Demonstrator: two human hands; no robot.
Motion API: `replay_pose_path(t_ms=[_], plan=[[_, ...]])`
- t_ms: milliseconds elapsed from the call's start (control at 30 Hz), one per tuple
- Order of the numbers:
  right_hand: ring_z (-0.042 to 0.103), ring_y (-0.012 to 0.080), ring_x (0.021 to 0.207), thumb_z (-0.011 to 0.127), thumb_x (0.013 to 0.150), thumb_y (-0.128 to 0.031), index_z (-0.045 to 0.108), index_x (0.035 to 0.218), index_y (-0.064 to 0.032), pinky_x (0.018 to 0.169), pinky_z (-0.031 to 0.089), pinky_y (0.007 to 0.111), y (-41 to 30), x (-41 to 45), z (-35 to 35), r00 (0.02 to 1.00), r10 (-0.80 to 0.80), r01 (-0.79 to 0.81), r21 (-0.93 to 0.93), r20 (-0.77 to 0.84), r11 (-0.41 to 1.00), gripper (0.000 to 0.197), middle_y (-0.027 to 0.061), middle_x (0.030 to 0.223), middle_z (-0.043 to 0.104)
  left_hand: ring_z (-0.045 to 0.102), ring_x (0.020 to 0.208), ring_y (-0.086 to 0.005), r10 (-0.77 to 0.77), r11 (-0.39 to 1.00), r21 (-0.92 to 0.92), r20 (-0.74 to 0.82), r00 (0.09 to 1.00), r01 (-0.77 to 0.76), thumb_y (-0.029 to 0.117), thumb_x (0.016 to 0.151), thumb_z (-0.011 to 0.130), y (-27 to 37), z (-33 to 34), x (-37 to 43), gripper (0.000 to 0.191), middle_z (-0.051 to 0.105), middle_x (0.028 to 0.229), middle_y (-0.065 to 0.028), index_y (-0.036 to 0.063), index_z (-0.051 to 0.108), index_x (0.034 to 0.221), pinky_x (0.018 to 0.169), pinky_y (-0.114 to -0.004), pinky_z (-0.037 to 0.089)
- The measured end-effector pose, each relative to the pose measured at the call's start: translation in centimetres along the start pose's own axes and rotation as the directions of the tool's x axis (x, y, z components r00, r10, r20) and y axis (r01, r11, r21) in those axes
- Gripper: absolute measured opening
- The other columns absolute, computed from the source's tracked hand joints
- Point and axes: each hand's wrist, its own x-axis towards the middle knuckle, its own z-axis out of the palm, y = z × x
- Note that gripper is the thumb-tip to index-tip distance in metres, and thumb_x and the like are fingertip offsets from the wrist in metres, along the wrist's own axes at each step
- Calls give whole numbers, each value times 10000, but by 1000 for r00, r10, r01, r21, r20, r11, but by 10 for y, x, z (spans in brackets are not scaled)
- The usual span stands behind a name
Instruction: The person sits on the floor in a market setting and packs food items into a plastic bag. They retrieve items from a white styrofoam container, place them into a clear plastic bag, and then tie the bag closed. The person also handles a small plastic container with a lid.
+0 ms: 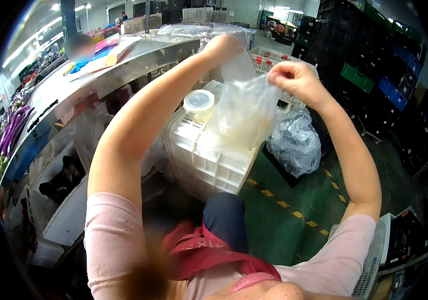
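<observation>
A translucent plastic bag (245, 116) with pale contents hangs upright over a white plastic crate (199, 165); whether it rests on the crate is hard to tell. My right hand (298, 80) pinches the bag's upper right edge between thumb and fingers. At the upper left of the bag, my left hand (226, 45) grips its raised plastic, the fingers partly blurred and turned away. Left of the bag, a round tub with a clear lid (199, 102) stands on the crate top. What exactly the bag holds cannot be made out.
A metal-edged worktable (172, 44) runs along the left, with purple eggplants (13, 129) at its far side. Clear plastic film (296, 142) lies bundled beyond the crate. Stacked dark crates (352, 48) line the right. Yellow-black tape (283, 204) marks the green floor.
</observation>
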Motion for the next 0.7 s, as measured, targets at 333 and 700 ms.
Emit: replay_pose_path(t_ms=[333,700], plan=[[553,165,622,608,679,-105,587,851,-26,559,466,276,-17,33,13,964,166,-94,-318,208,943,191,84,703,556,588,755,-264,71,964,252,53,996,-82,269,786,486,45,-7,12,233,610,812,-111,86,614,853,649,-354,457],[526,164,425,606,700,-153,603,798,11,417,440,281,16,42,8,780,561,-299,-623,276,723,191,93,575,577,612,729,-227,84,708,650,311,947,-276,172,785,474,54,-28,12,179,622,828,-52,134,612,891,576,-319,493]])
